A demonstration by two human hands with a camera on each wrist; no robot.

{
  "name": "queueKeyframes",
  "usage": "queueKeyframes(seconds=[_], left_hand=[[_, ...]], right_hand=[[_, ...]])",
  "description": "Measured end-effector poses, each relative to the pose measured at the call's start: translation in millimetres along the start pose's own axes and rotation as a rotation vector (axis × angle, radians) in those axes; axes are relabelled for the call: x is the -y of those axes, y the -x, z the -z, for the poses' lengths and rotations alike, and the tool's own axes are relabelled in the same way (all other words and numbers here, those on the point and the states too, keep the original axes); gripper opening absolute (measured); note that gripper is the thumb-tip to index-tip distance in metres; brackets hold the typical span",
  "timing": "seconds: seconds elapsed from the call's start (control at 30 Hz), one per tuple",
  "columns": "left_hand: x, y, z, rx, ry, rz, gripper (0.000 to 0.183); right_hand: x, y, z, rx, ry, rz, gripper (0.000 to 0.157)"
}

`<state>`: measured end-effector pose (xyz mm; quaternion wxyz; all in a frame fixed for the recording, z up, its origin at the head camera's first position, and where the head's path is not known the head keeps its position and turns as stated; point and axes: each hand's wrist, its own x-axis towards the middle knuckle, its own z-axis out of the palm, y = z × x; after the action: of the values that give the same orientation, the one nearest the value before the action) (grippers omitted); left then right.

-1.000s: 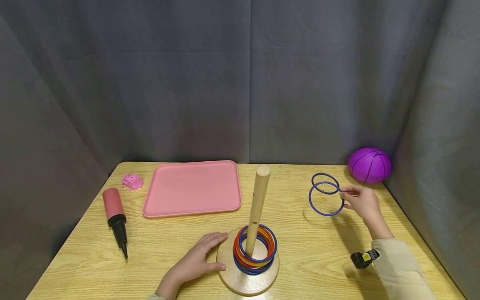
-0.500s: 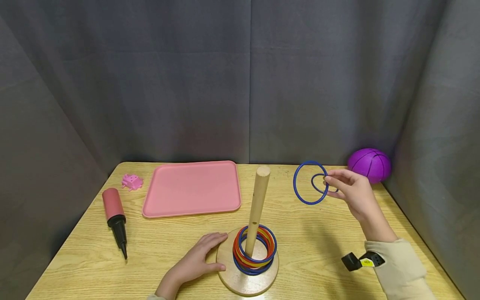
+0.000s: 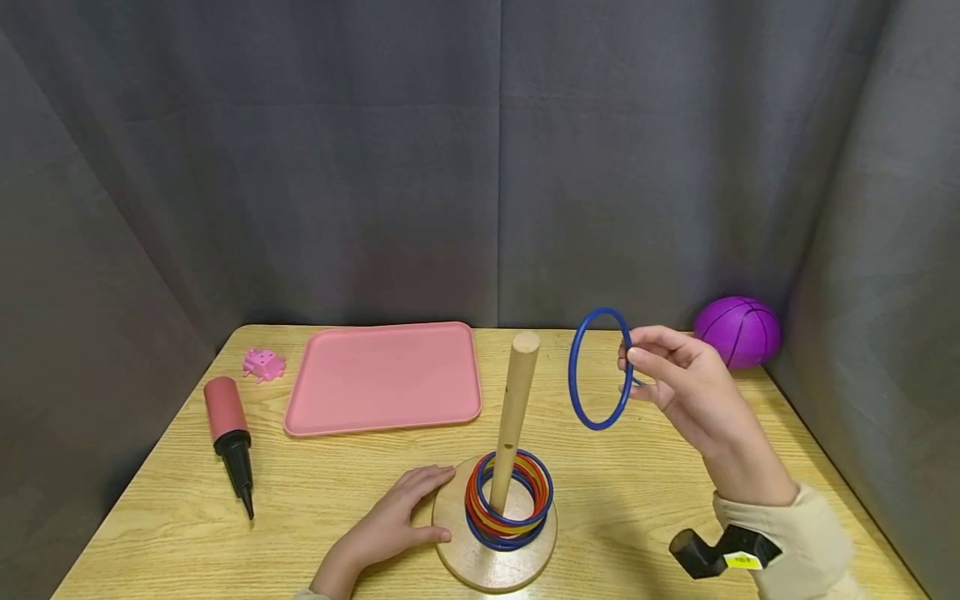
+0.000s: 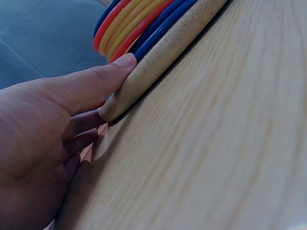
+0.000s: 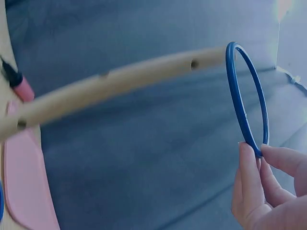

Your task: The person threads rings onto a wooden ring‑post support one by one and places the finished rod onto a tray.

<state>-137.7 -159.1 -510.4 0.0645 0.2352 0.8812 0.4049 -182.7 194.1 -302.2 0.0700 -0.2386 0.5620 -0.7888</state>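
My right hand [image 3: 697, 387] pinches a blue ring [image 3: 574, 367] by its right side. The ring hangs upright in the air, right of a wooden peg [image 3: 514, 425] and apart from it. In the right wrist view, thumb and fingertips meet at the ring's lower end. Several blue, red and yellow rings [image 3: 543, 521] lie stacked around the peg's foot. My left hand [image 3: 393, 521] rests at the left edge of the round wooden base [image 3: 495, 571], its fingers fairly straight, the thumb touching the rim. A second blue ring [image 3: 638, 382] is mostly hidden behind the right hand.
A pink tray [image 3: 386, 379] lies at the back of the wooden table [image 3: 345, 467]. Left of it are a pink ladybug-like toy [image 3: 263, 365] and a red and black hand pump [image 3: 228, 425]. A purple ball [image 3: 738, 332] sits at the back right, near grey curtains [image 3: 375, 167].
My right hand has lifted the blue ring and moved it left towards the peg, turning it more edge-on. The second blue ring has become mostly covered. My left hand has stayed put.
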Motion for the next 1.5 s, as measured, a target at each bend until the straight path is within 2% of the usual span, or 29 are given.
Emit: queueKeyframes(seconds=[0.33,0.6,1.0,1.3,1.5], left_hand=[[1.8,0.1,-0.4,0.002,0.0,-0.003,0.08],[2.2,-0.5,-0.6,0.006,0.008,0.0,0.08],[3.0,-0.8,-1.1,-0.006,-0.013,-0.007,0.079],[3.0,-0.8,-1.4,-0.011,-0.009,-0.009,0.079],[3.6,-0.9,-1.7,-0.015,-0.02,-0.015,0.078]], right_hand=[[-4.2,-4.2,-28.6,0.054,-0.021,0.0,0.029],[-8.4,-6.4,-41.3,0.062,-0.059,0.005,0.028],[-27.1,1.3,-34.5,0.033,-0.072,-0.046,0.027],[-42.9,8.7,-31.5,-0.004,-0.05,-0.141,0.025],[-62.1,14.0,-28.6,-0.018,-0.046,-0.215,0.022]])
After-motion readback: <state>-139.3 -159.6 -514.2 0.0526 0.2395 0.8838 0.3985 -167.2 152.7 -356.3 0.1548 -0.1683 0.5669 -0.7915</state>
